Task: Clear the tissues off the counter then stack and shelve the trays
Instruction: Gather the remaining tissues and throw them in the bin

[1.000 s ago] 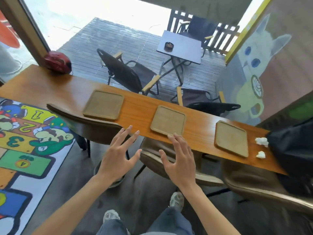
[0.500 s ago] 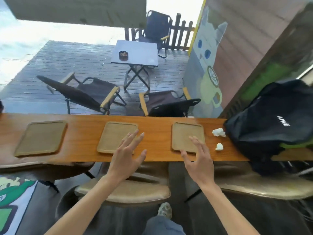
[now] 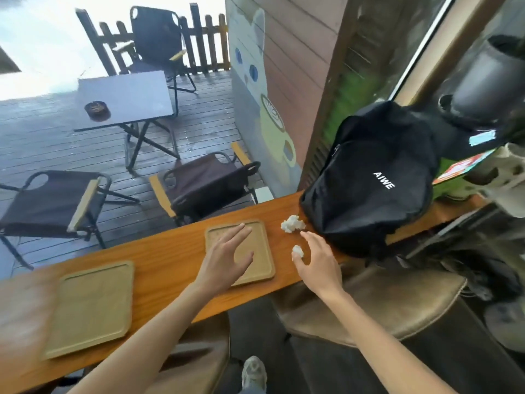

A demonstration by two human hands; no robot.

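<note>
Two tan trays lie on the long wooden counter (image 3: 176, 257). The right tray (image 3: 262, 245) is under my left hand (image 3: 227, 260), which hovers over it with fingers spread. The left tray (image 3: 91, 305) lies apart near the counter's left end. Two crumpled white tissues sit right of the right tray: a larger tissue (image 3: 292, 223) by the backpack and a small tissue (image 3: 298, 251) nearer me. My right hand (image 3: 318, 260) is open, its thumb and fingers curved around the small tissue without closing on it.
A black backpack (image 3: 375, 177) rests on the counter's right end, close to the tissues. Brown padded stools (image 3: 397, 308) stand under the counter's near edge. Beyond the counter lies a deck with folding chairs (image 3: 204, 180) and a small table (image 3: 125, 98).
My view has swung right, so the leftmost tray is out of frame. Both hands moved right: the left over the right tray, the right reaching the small tissue.
</note>
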